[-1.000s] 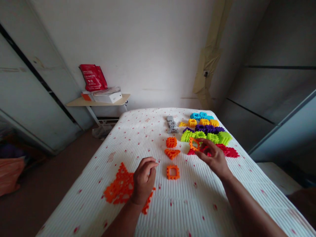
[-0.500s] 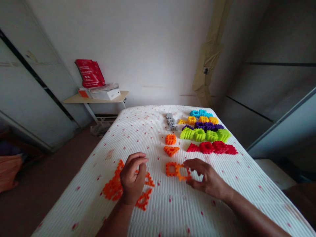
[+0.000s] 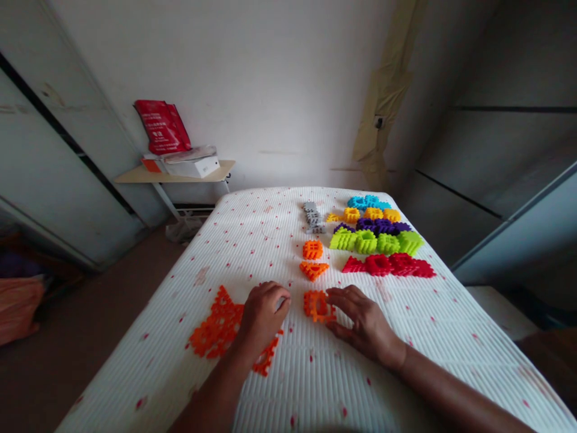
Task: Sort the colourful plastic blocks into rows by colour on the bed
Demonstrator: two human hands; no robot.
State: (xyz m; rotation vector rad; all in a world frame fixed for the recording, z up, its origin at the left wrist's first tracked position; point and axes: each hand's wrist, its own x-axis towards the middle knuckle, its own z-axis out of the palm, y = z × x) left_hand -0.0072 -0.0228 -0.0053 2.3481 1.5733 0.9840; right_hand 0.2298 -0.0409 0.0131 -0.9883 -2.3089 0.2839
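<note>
Head view: orange frame (image 3: pixel 332 313) at left edge of right grip (image 3: pixel 363 322), overlapping second orange frame (image 3: pixel 308 304) on spotted cover (image 3: pixel 338 385).
Right grip: clamped on orange frame's right side.
Left grip (image 3: pixel 265 310): loosely curled near orange pieces (image 3: pixel 215 331); cannot tell if holding anything.
Since half-second ago: shifted leftward, farther over second orange frame.
Frame direction: opening upward, sides nearly equal.

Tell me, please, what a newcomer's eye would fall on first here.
Most likely the bright toy pieces in colored rows, blue at the back to red in front, on the right of the spotted white cover. Next, perhaps, the right hand, fingers at an orange square frame near the middle. The red bag at the far left also stands out.
</note>
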